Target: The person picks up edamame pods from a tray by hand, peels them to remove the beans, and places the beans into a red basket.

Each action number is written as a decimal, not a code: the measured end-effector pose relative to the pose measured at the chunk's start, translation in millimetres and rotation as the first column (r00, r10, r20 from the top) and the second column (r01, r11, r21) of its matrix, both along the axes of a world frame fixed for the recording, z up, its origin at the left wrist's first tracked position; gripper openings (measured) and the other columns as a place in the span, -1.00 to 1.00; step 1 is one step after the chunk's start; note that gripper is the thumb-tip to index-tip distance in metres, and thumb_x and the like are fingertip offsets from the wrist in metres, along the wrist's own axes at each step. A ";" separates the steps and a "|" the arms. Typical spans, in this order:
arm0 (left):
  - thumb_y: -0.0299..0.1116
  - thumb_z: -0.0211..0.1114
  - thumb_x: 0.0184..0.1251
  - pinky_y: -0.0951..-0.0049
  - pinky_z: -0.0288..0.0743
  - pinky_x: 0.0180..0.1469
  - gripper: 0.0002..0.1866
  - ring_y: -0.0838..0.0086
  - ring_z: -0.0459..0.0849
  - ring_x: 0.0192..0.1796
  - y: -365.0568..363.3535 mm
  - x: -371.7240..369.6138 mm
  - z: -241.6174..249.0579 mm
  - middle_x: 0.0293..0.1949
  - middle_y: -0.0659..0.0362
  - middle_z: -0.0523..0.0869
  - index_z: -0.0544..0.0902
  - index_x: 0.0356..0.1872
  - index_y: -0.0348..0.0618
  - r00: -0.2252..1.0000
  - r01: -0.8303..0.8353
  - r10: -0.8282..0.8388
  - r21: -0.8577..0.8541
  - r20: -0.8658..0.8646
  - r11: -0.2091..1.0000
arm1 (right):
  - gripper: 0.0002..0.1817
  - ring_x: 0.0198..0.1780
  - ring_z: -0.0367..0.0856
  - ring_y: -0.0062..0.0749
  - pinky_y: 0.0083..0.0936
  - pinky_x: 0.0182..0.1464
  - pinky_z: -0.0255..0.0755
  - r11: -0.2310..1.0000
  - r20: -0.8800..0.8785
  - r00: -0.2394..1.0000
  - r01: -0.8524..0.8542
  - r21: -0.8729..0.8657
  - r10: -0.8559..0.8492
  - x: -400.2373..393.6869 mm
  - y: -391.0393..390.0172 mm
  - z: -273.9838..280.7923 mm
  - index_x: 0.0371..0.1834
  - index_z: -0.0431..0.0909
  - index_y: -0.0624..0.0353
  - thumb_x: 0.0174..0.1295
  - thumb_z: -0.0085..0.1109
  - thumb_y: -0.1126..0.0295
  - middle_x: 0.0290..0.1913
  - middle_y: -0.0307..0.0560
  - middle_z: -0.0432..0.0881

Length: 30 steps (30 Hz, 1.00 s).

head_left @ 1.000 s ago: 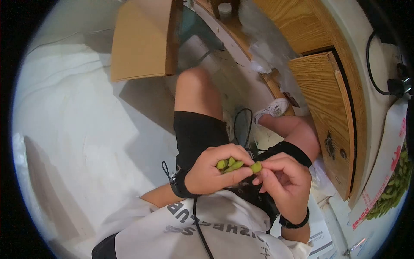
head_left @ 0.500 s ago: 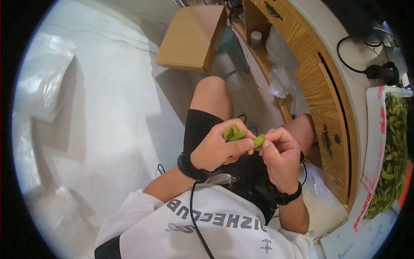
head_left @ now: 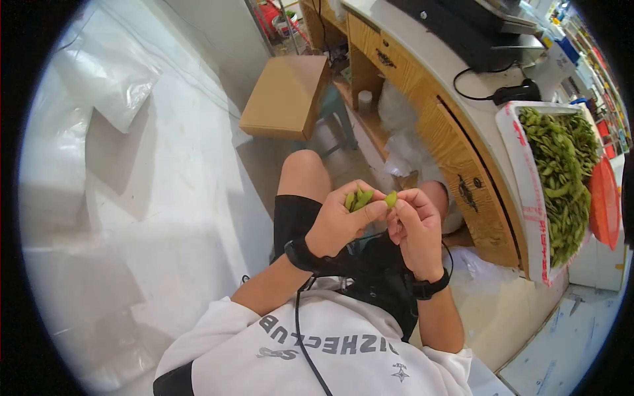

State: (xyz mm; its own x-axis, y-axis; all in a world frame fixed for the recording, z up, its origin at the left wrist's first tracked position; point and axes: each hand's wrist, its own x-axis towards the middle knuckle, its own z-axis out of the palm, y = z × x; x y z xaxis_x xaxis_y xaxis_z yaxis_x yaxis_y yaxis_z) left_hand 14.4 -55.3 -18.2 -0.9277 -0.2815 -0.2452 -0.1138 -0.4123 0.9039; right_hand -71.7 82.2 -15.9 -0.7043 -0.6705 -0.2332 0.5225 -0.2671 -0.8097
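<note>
Here, closest in, the left hand (head_left: 337, 224) is clenching a small bunch of green pods (head_left: 356, 199) above the lap, their long axes running up and slightly right, tips poking out past the knuckles. Just beside it, the right hand (head_left: 413, 228) is pinching a single pod (head_left: 391, 198) between thumb and fingertips; this one is tilting up and to the right, its lower end touching the left thumb. Farther off, a white tray (head_left: 522, 171) heaped with pods is sitting on the wooden counter (head_left: 462, 165), and a cardboard box (head_left: 284, 99) is lying beyond the knee.
</note>
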 end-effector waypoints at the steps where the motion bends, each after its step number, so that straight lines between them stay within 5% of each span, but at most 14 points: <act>1: -0.38 0.31 0.34 0.74 0.18 -0.61 -0.84 0.72 0.38 -0.54 -0.2 2.1 2.4 -0.42 0.25 0.56 0.53 -0.19 -0.17 1.000 0.016 -0.015 0.088 -0.008 0.996 | -0.89 -0.56 0.40 -0.76 -0.81 -0.58 0.25 1.000 -0.008 1.000 -0.005 -0.025 0.005 3.5 2.4 3.5 -0.16 0.48 0.22 0.35 0.14 0.45 -0.41 -0.24 0.58; 7: -0.39 0.29 0.34 0.77 0.14 -0.63 -0.87 0.73 0.38 -0.53 9.9 10.4 13.3 -0.45 0.28 0.52 0.54 -0.20 -0.15 0.990 0.138 -0.131 0.257 -0.043 0.957 | -0.79 -0.50 0.47 -0.76 -0.82 -0.56 0.28 0.998 -0.308 0.950 -0.033 0.054 0.048 21.0 22.8 12.9 -0.05 0.49 0.26 0.35 0.18 0.40 -0.34 -0.20 0.63; 13: -0.37 0.28 0.34 0.78 0.14 -0.64 -0.88 0.74 0.35 -0.53 31.3 -1.3 12.1 -0.46 0.30 0.50 0.54 -0.20 -0.10 0.990 0.138 -0.133 0.303 -0.037 0.943 | -0.79 -0.49 0.49 -0.72 -0.81 -0.56 0.28 0.986 -0.293 0.943 0.168 0.023 -0.154 28.2 43.6 15.5 -0.02 0.52 0.30 0.41 0.05 0.41 -0.34 -0.16 0.63; 19: -0.39 0.26 0.36 0.78 0.12 -0.64 -0.90 0.74 0.32 -0.53 38.8 -19.9 17.1 -0.43 0.30 0.49 0.53 -0.19 -0.08 0.985 0.172 -0.169 0.421 -0.046 0.890 | -0.74 -0.55 0.44 -0.63 -0.77 -0.61 0.25 0.962 0.241 0.962 0.180 -0.204 -0.129 3.4 73.3 31.5 -0.02 0.50 0.30 0.44 -0.09 0.34 -0.38 -0.12 0.57; 23: -0.37 0.26 0.36 0.78 0.11 -0.65 -0.89 0.74 0.31 -0.55 39.2 -29.9 28.9 -0.47 0.30 0.46 0.51 -0.22 -0.09 0.972 0.226 -0.234 0.360 -0.022 0.905 | -0.78 -0.53 0.41 -0.66 -0.79 -0.60 0.22 0.936 0.370 0.928 0.100 -0.338 0.034 -13.0 82.1 34.4 -0.06 0.51 0.23 0.43 -0.01 0.32 -0.39 -0.19 0.55; 26: -0.34 0.27 0.36 0.77 0.10 -0.65 -0.86 0.74 0.29 -0.57 42.3 -31.7 36.3 -0.50 0.30 0.44 0.49 -0.24 -0.10 0.955 0.279 -0.296 0.274 0.019 0.920 | -0.83 -0.46 0.42 -0.74 -0.82 -0.56 0.22 0.989 0.104 0.994 -0.001 -0.146 0.016 -18.1 86.4 21.8 -0.11 0.52 0.19 0.38 0.12 0.33 -0.35 -0.28 0.55; 28: -0.33 0.28 0.35 0.76 0.10 -0.66 -0.85 0.74 0.28 -0.58 44.9 -32.3 41.6 -0.54 0.31 0.41 0.48 -0.24 -0.11 0.940 0.322 -0.337 0.203 0.042 0.925 | -0.83 -0.38 0.42 -0.82 -0.84 -0.45 0.25 0.980 -0.198 0.979 -0.008 0.197 0.048 -13.7 81.7 46.7 -0.13 0.54 0.19 0.31 0.23 0.36 -0.33 -0.37 0.55; 30: -0.36 0.25 0.38 0.76 0.11 -0.66 -0.87 0.73 0.29 -0.57 45.8 -33.5 42.3 -0.51 0.29 0.44 0.48 -0.23 -0.12 0.919 0.377 -0.393 0.216 0.035 0.901 | -0.80 -0.33 0.38 -0.83 -0.79 -0.32 0.28 0.979 -0.371 0.925 -0.002 0.206 0.080 -16.0 85.7 50.5 -0.14 0.55 0.23 0.30 0.25 0.35 -0.34 -0.40 0.53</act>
State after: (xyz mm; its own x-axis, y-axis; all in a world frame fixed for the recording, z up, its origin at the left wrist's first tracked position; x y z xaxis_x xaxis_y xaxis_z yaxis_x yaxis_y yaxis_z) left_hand -19.1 -9.5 24.1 -0.9302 0.1561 -0.3323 -0.3648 -0.4945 0.7889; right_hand -87.7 167.9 34.6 -0.7386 -0.6684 -0.0878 0.1762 -0.0657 -0.9822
